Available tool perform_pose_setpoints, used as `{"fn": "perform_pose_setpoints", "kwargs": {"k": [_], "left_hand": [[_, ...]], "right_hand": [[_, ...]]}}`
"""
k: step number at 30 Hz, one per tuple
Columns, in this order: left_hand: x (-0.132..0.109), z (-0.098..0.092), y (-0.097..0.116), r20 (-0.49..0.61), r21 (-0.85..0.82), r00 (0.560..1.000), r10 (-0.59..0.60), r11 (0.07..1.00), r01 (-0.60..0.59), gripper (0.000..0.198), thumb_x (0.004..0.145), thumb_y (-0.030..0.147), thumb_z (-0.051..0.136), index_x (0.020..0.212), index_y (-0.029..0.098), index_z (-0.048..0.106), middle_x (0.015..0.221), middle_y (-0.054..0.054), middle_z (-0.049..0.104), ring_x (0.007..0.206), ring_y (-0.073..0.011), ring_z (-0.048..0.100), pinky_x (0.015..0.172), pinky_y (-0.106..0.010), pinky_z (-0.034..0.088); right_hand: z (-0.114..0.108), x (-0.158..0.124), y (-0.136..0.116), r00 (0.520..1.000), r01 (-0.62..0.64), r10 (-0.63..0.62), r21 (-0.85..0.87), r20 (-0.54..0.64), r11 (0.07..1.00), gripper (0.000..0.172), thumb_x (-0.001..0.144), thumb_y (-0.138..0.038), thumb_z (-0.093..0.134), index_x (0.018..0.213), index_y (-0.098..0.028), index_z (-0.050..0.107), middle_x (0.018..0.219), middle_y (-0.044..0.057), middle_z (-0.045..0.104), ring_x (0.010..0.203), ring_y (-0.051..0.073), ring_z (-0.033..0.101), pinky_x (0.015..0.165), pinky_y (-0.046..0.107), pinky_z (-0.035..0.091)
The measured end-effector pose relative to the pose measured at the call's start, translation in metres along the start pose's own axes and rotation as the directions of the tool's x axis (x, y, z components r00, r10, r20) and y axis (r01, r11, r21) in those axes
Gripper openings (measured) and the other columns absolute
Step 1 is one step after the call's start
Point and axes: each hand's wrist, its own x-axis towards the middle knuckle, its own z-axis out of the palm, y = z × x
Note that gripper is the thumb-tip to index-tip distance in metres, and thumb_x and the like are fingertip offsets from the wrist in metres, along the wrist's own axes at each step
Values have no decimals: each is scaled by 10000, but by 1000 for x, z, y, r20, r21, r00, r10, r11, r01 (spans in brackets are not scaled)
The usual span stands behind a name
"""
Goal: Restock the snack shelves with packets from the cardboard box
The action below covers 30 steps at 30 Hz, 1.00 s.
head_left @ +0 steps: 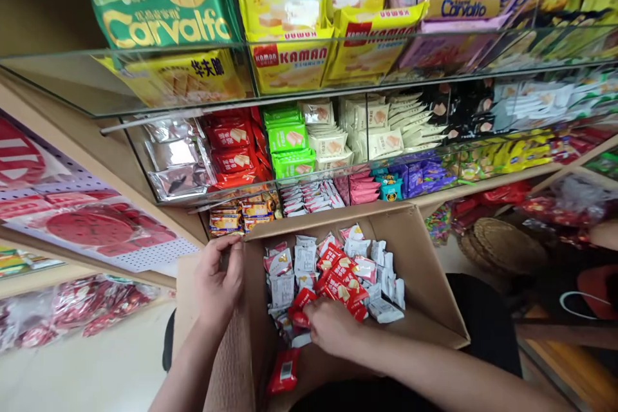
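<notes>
At lower centre, the right hand (335, 329) is resting, curled, against a red packet (300, 309) leftward. Its hold isn't showing.

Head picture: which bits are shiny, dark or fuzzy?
Head view: bright shine on the silver packets; shadow in the top-left shelf corner; bright floor at lower left; the brown woven rounds at right look fuzzier than the red packets in the box.

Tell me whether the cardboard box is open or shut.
Open: the cardboard box shows red packets and white packets inside, and the right hand reaches in.
</notes>
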Motion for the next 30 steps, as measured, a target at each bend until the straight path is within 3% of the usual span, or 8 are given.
{"fn": "perform_pose_setpoints", "kwargs": {"k": [2,5,11,16,19,22,26,30], "left_hand": [[-10,2,11,55,-157,994,-97,982,105,238,772,329,547,969,197,559,904,-44,637,834,-153,618,801,-322,487],[-26,13,29,241,-295,946,-218,912,285,362,725,386,598,1030,195,562,1015,-73,644,928,-179,612,824,-334,492],[-43,40,42,716,-340,589,-373,551,762,327,716,398,619,939,160,618,826,-58,692,722,-180,642,659,-327,524],[-42,40,43,595,-531,686,-420,435,727,208,697,327,656,828,169,617,870,-46,689,775,-158,634,732,-311,509],[-42,35,49,628,-547,667,-400,382,745,308,760,427,556,971,203,578,1049,-82,648,925,-203,617,761,-356,515],[-41,31,55,700,-521,617,-360,334,786,390,752,402,571,1102,250,494,1121,-91,619,928,-219,624,751,-374,527],[-40,28,54,692,-581,657,-299,310,753,468,718,261,629,1143,288,435,1214,-83,568,967,-223,614,766,-363,527],[-38,27,52,682,-605,686,-253,333,723,480,734,260,615,1164,304,405,1268,-89,523,999,-225,600,752,-348,528]], "right_hand": [[-17,-4,10,986,-100,142,385,-83,918,225,681,-90,497,870,-130,613,814,75,659,725,167,607,649,265,460],[-43,-11,18,961,-70,262,846,-85,529,192,699,-153,536,877,-128,603,758,26,639,657,109,580,627,229,446],[-72,-19,1,970,90,197,966,-140,242,229,678,-283,641,866,-157,609,796,13,645,761,121,596,732,256,458],[-70,-21,-4,937,188,156,827,-313,530,192,768,-281,564,924,-171,576,835,36,633,697,141,589,612,274,496],[-76,-22,-2,751,352,-4,396,-660,848,202,797,-137,490,965,-190,589,950,64,620,888,175,564,800,349,475],[-85,-26,-4,638,442,-215,123,-739,888,363,790,-35,421,1061,-228,565,1079,62,577,1052,183,493,918,388,422],[-92,-29,-10,701,415,-47,354,-712,838,397,769,-76,462,1131,-231,515,1283,88,432,1190,212,415,960,402,404],[-95,-20,-18,864,301,218,811,-455,501,436,776,-270,565,1188,-224,430,1163,92,544,993,188,575,789,321,511]]}}
